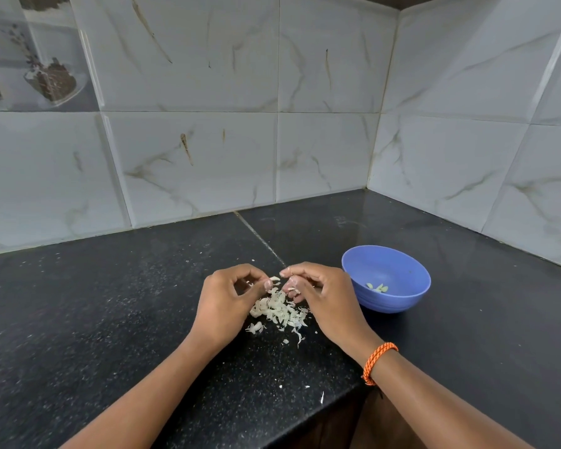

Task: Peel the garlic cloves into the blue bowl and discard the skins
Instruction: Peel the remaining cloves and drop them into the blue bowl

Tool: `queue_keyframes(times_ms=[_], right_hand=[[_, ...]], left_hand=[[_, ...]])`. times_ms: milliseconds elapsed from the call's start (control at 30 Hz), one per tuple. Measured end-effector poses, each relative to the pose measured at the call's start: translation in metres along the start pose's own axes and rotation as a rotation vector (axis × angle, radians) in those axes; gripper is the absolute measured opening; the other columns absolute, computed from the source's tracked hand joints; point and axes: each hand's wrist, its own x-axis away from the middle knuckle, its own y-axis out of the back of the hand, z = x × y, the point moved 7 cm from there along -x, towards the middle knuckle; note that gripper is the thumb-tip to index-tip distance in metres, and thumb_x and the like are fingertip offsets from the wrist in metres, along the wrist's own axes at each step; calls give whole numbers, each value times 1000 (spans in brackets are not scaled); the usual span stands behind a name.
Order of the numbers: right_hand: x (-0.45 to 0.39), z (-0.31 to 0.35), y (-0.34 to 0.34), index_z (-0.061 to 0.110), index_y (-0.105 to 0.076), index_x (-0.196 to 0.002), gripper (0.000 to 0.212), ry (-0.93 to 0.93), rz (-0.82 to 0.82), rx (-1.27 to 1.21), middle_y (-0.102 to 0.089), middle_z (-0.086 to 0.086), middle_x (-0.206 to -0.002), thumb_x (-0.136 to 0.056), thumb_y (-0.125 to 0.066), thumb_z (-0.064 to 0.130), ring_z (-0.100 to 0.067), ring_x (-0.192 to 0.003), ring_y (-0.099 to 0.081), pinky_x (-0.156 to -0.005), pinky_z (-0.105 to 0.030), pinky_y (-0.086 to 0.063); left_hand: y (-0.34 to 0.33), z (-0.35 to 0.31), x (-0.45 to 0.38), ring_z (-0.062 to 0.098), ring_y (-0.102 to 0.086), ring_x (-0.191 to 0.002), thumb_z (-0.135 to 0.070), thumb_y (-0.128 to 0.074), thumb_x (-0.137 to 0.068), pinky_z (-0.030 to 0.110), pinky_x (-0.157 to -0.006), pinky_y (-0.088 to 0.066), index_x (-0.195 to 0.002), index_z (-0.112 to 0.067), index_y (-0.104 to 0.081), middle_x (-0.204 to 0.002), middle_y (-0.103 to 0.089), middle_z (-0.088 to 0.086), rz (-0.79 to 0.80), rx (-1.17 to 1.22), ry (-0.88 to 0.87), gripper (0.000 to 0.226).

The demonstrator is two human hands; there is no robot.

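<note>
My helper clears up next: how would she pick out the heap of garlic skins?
On the black countertop, look left of the blue bowl. The garlic skins lie just below the fingertips of both hands, a loose heap of pale papery flakes, unlike the few greenish cloves inside the bowl.

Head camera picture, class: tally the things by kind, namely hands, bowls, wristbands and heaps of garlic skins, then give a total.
Hands: 2, left hand and right hand
Blue bowl: 1
Orange wristband: 1
Heap of garlic skins: 1
Total: 5
</note>
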Motion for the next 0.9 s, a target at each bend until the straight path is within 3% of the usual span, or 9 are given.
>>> queue_keyframes(times_ms=[100,233,400,600,733,833,900], right_hand=[[-2,-2,1,17,-81,-113,26,11,4,39,-81,5,-96,-108,-59,5,-10,-87,-79,-77,-22,-62],[-1,-1,0,16,-81,-107,27,17,8,58,-81,6,-96,-101,-64,-4,-7,-87,-79,-78,-27,-65],[-1,4,0,17,-82,-101,17,65,-20,123,-79,9,-91,-93,-78,2,-5,-82,-78,-74,-25,-64],[-1,2,5,20,-82,-102,17,55,-43,161,-78,11,-86,-99,-71,7,-5,-78,-76,-72,-26,-64],[-2,0,4,29,-77,-122,28,51,-9,186,-78,14,-94,-108,-59,12,-4,-88,-75,-80,-26,-62],[-1,9,2,26,-80,-114,20,118,8,158,-76,16,-106,-103,-69,13,-5,-102,-72,-83,-19,-57],[1,10,-3,24,-80,-111,15,118,41,108,-75,13,-106,-98,-76,18,-11,-99,-73,-81,-26,-59]], left_hand=[[6,7,-2,17,-70,-68,-30,-79,-98,48,-72,-60,-83,-30,-78,-78,-77,-7,-48,-29,11,15],[4,8,-1,18,-70,-67,-30,-79,-98,48,-71,-60,-83,-30,-78,-78,-77,-6,-43,-25,14,15],[0,6,0,14,-69,-66,-29,-81,-97,44,-70,-60,-83,-30,-78,-78,-77,-7,-22,-22,14,14],[2,5,0,13,-69,-65,-27,-80,-98,42,-68,-60,-83,-30,-78,-77,-77,-9,-26,-24,9,15],[-1,7,-1,11,-68,-65,-27,-78,-100,40,-67,-59,-85,-31,-78,-79,-77,-11,-13,-33,0,15],[-3,4,-1,11,-70,-69,-28,-77,-100,34,-69,-57,-88,-31,-78,-84,-76,-17,0,-74,-43,13],[-5,3,-1,10,-71,-73,-28,-77,-101,37,-71,-59,-91,-32,-78,-86,-76,-19,15,-106,-74,11]])
